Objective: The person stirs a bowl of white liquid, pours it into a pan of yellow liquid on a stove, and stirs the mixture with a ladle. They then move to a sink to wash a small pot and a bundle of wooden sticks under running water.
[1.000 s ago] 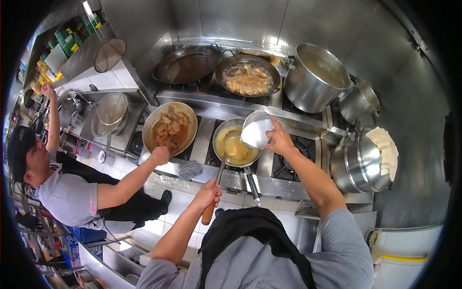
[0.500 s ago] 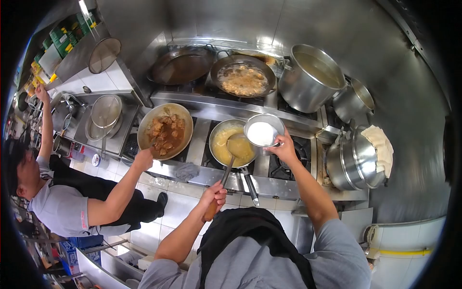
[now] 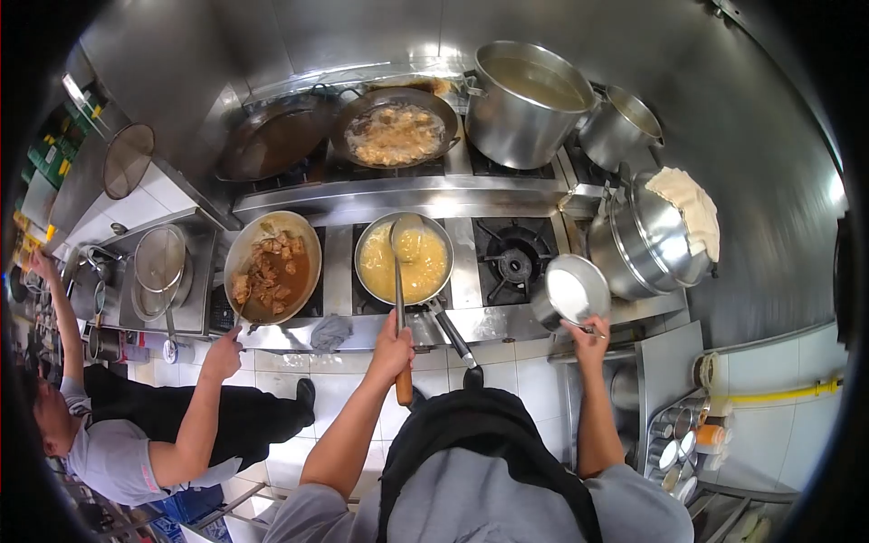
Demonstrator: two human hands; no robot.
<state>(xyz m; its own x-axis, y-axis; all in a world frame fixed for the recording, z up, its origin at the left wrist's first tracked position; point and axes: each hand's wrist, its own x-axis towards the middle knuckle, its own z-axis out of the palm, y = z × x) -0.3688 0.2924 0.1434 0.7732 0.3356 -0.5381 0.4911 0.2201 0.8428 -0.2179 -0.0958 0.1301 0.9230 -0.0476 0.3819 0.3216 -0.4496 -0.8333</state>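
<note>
At the far left of my view, a co-worker (image 3: 118,452) has one hand (image 3: 41,262) raised; the other hand (image 3: 220,355) is by the lower edge of the meat pan (image 3: 314,281), and I can't tell what it holds. Above the sink (image 3: 206,237) I see a strainer (image 3: 128,161), and lower down, a sieve (image 3: 160,258). Behind the meat pan sits a dark wok (image 3: 276,140), and just right of it a wok of frying pieces (image 3: 395,128) bubbles. A rag (image 3: 331,333) lies on the front edge of the stove (image 3: 469,262).

My left grip (image 3: 393,351) is closed round the ladle (image 3: 399,290), the wooden end poking out below the fist. The ladle's head is in the pan (image 3: 404,258) of yellow liquid, whose handle points towards me, free of both grips.

Right of the pan is a bare burner (image 3: 516,262), with a big pot (image 3: 525,113) behind it. My right grip (image 3: 588,335) is pinched on the near rim of a metal bowl (image 3: 579,288), tilted, white stuff inside. Further right, a steel pot (image 3: 634,244) leans with a cloth (image 3: 685,204) over it.
</note>
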